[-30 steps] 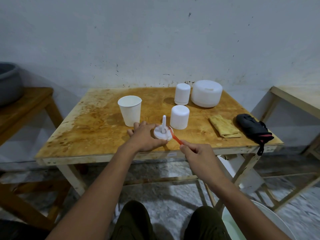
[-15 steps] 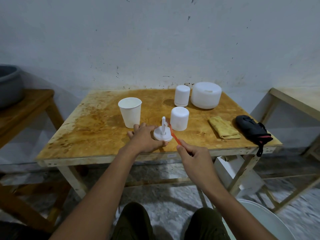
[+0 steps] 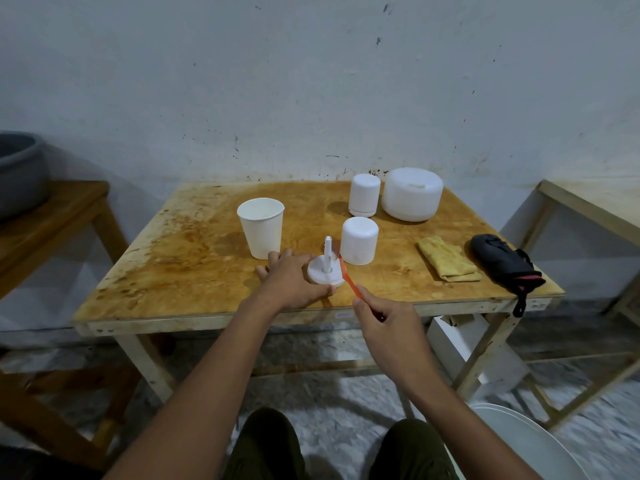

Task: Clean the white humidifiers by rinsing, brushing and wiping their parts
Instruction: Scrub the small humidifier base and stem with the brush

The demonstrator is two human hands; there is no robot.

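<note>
Centre of frame: holds white stemmed disc (image 3: 325,274) on the table (image 3: 194,244) with left hand (image 3: 294,282), fingers and thumb curled round its rim. Just below right: pinches orange brush (image 3: 349,280) in right hand (image 3: 388,327), bristles apparently touching the stem.

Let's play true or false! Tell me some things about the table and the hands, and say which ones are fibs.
1. The right hand holds an orange brush. True.
2. The left hand is lifting the paper cup. False: it holds the white base with a stem; the cup stands on the table.
3. A yellow cloth lies beside a black pouch. True.
4. The big round humidifier sits at the table's front edge. False: it is at the back, near the wall.
</note>
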